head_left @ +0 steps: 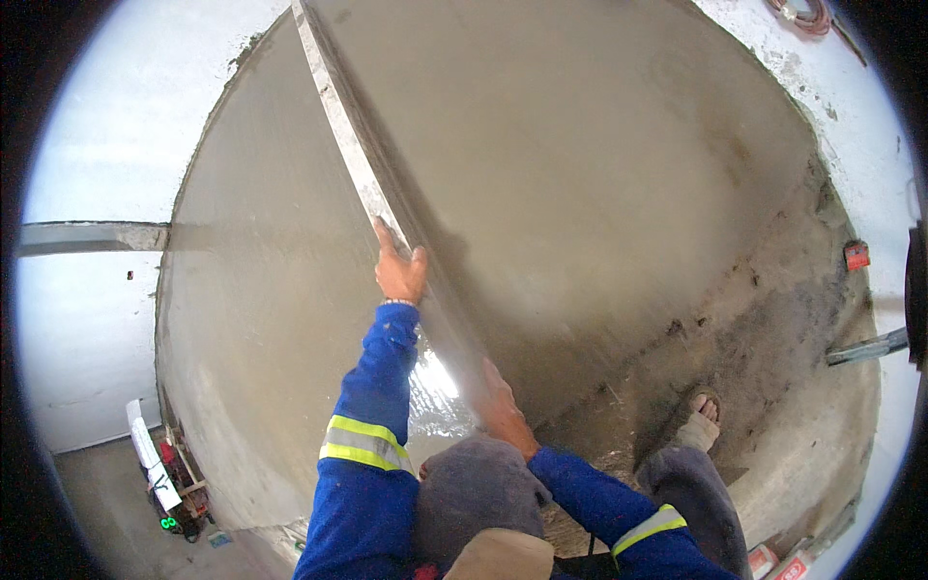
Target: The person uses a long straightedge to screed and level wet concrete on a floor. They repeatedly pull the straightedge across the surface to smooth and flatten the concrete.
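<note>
blue sleeves with reflective bands are reaching up from the lower centre of the frame.
left hand point(399, 269) and right hand point(503, 406) are both gripping a long metal straightedge point(360, 164), which is lying diagonally against wet grey plaster point(599, 174) from centre to top.

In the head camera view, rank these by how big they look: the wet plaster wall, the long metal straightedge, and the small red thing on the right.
1. Wet plaster wall, filling most of the view.
2. Long metal straightedge, held by left hand and right hand.
3. Small red thing, tiny.
</note>
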The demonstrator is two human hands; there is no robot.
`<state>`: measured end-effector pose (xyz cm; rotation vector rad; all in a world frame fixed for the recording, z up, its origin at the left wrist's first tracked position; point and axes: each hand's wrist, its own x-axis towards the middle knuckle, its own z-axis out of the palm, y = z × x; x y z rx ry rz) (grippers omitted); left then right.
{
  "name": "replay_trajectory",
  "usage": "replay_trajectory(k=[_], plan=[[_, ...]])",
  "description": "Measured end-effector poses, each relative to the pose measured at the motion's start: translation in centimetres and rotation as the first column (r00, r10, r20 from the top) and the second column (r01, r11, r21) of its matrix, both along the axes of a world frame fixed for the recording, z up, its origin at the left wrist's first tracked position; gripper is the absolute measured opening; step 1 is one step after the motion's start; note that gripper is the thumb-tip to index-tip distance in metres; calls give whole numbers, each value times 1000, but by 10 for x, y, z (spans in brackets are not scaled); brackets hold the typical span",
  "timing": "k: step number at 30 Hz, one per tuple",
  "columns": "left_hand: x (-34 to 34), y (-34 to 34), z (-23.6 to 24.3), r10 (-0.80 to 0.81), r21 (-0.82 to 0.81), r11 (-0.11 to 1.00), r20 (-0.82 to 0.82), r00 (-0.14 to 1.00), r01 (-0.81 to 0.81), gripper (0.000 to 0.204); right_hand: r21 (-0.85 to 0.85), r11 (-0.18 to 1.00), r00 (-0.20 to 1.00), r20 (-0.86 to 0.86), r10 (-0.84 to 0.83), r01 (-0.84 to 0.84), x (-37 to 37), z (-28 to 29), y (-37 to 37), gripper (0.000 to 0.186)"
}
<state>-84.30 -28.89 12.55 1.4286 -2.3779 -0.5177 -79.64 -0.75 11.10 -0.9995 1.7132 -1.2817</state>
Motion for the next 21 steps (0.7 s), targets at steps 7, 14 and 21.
replay_trajectory(k=[7,14,21], plan=[[-3,-10,8,36,45,998,30,999,-37,95,-35,999,996,-85,-12,9,-3,4,-5,79],[2,-10,6,7,-23,1000,20,1000,-6,95,-14,1000,991,-132,9,-11,-1,12,-2,77],[-1,-8,9,19,5,1000,39,999,-19,96,0,1000,990,-136,24,-24,-2,17,2,102]])
